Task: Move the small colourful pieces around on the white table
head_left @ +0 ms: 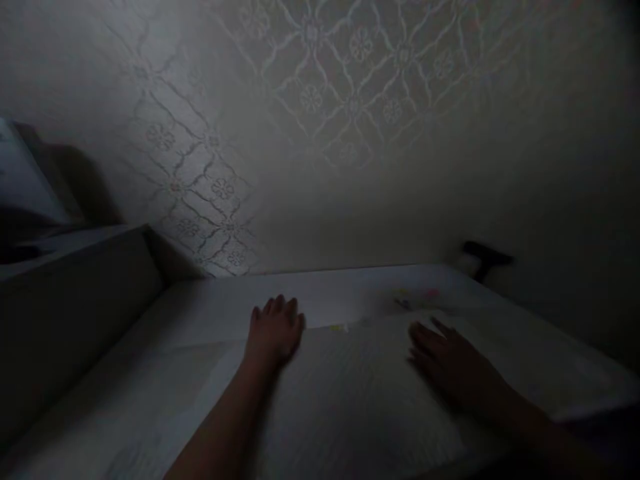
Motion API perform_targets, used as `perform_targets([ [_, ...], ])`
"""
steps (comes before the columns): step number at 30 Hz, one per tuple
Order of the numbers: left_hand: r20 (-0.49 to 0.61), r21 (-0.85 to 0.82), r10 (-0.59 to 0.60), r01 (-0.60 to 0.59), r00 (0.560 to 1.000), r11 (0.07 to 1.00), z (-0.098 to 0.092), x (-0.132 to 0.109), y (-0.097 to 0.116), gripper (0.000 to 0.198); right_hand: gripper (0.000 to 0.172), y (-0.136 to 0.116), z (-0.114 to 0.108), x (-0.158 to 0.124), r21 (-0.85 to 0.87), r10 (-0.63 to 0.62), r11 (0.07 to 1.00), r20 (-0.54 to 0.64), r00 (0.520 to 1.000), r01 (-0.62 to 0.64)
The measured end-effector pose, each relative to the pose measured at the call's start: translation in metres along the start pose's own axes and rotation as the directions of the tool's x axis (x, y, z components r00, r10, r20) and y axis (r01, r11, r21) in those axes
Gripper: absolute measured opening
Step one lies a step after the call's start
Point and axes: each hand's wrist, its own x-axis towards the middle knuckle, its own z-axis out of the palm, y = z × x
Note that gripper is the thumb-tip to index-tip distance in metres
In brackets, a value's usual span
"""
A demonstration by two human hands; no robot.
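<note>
A pale textured sheet (360, 393) lies spread on a white tabletop (320, 293); whether it is cloth or paper I cannot make out. My left hand (275, 327) rests palm down by the sheet's far edge, its short-looking fingers a little apart and pointing away from me. Over the right part of the sheet is my right hand (453, 363), fingers stretched out and slightly smeared by motion. Neither hand shows a thing held in it. Small yellow marks (337, 327) show at the sheet's far edge between the hands.
Behind the table rises a wall (320, 213) with patterned wallpaper. A grey panel (85, 320) borders the left side, with a pale boxy thing (30, 173) beyond it. At the back right is a dark T-shaped object (485, 257). Small coloured items (405, 300) lie near the back. The light is dim.
</note>
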Motion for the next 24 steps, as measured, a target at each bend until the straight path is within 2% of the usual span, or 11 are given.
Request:
perform_targets([
  [3, 0.003, 0.002, -0.004, 0.004, 1.000, 1.000, 0.001, 0.001, -0.001, 0.054, 0.042, 0.036, 0.013, 0.006, -0.044, 0.072, 0.997, 0.041, 0.997, -0.070],
  [6, -0.005, -0.001, 0.001, -0.001, 1.000, 1.000, 0.001, 0.001, -0.001, 0.054, 0.046, 0.059, 0.027, 0.015, -0.032, 0.124, 0.992, 0.059, 0.991, -0.122],
  [11, 0.005, 0.006, -0.001, 0.001, 1.000, 1.000, -0.001, 0.000, -0.001, 0.055, 0.049, 0.073, 0.045, 0.023, 0.019, 0.169, 0.985, 0.048, 0.985, -0.170],
  [14, 0.017, 0.013, -0.007, 0.006, 1.000, 1.000, -0.003, 0.000, 0.000, 0.054, 0.048, 0.073, 0.043, 0.025, 0.008, 0.103, 0.995, 0.035, 0.994, -0.104],
  [18, 0.016, 0.018, -0.009, 0.009, 1.000, 1.000, -0.003, 0.000, 0.001, 0.054, 0.042, 0.049, 0.024, 0.036, -0.050, 0.019, 0.999, 0.036, 0.999, -0.017],
  [20, 0.004, 0.013, -0.004, 0.004, 1.000, 1.000, -0.002, 0.000, 0.001, 0.054, 0.039, 0.022, 0.012, 0.046, -0.033, -0.026, 0.999, 0.045, 0.999, 0.028],
  [24, -0.005, 0.003, 0.002, -0.002, 1.000, 1.000, 0.000, 0.001, -0.001, 0.054, 0.038, -0.050, -0.007, 0.066, 0.124, -0.215, 0.970, 0.021, 0.976, 0.211],
])
